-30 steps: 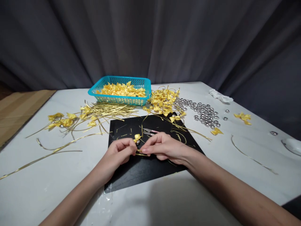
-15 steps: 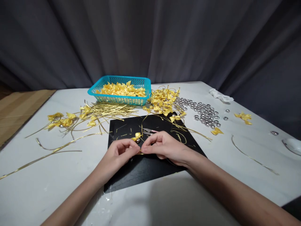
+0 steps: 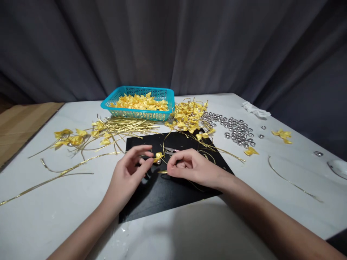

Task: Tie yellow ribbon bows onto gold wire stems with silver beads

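Note:
My right hand (image 3: 189, 168) pinches a gold cord (image 3: 163, 172), whose end sticks out to the left of the fingertips. My left hand (image 3: 132, 164) is open, its fingers apart, just left of a yellow ribbon bow (image 3: 158, 157) with a silver bead (image 3: 158, 162) at its base. Whether a left fingertip touches the bow cannot be made out. Both hands are over a black mat (image 3: 162, 202). Behind the right hand lie small scissors (image 3: 171, 150), partly hidden by it.
A blue basket (image 3: 107, 104) of yellow bows stands at the back. Before it lies a bundle of gold cords (image 3: 130, 125). Yellow bows on cords (image 3: 188, 113) are heaped right of the basket, beside many silver beads (image 3: 238, 130). A white tissue (image 3: 256, 109) lies far right.
My left hand has let go of the gold cord, moved left and spread its fingers. My right hand has shifted slightly right, still pinching the cord.

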Motion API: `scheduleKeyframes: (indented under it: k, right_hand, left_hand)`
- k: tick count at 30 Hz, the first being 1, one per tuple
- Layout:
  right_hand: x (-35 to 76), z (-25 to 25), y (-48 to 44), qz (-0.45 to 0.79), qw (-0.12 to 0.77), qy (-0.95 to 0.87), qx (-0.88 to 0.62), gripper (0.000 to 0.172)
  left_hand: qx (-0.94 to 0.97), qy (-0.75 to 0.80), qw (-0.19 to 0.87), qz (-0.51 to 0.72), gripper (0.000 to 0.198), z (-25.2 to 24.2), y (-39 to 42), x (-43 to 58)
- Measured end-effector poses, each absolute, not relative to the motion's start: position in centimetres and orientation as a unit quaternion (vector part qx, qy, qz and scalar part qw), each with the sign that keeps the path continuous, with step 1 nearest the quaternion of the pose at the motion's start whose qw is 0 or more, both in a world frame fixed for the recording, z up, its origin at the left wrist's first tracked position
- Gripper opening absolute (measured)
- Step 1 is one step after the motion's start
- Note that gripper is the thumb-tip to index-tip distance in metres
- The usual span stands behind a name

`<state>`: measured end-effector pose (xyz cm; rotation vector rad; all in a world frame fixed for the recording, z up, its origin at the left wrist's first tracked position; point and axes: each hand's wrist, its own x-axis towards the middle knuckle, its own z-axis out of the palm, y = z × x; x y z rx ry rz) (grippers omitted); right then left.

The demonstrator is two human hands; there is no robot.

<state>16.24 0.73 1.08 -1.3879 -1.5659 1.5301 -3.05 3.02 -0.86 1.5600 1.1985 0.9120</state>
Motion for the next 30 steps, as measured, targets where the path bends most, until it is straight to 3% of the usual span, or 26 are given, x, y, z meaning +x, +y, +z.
scheduleKeyframes:
  k: [3,5,14,25,30]
  right_hand:
    - [16.5,1.5,0.8,0.555,0.278,-0.603,-0.501,0.024]
    - [16.5,1.5,0.8,0.545,0.274,-0.613,-0.501,0.019]
    - [15.9,0.8,0.5,0.423,0.284,-0.672,-0.538,0.007]
    - [15.9,0.5,0.4,0.345,0.354,-0.723,-0.483,0.008]
    - [15.9,-0.4,0.6,0.334,0.28,-0.733,-0.522,0.007]
  left_hand:
    - [0.74,0.519,0.268,0.332,0.033,-1.9,3.6,-3.4]
    - [0.781,0.505,0.218,0.297,0.028,-2.6,3.8,-3.4]
    - [0.782,0.448,0.313,0.301,0.009,-2.8,3.8,-3.4]
    - [0.856,0.364,0.239,0.279,0.017,-2.9,3.4,-4.0]
    - [0.846,0.364,0.269,0.282,0.015,-2.7,3.4,-3.8]
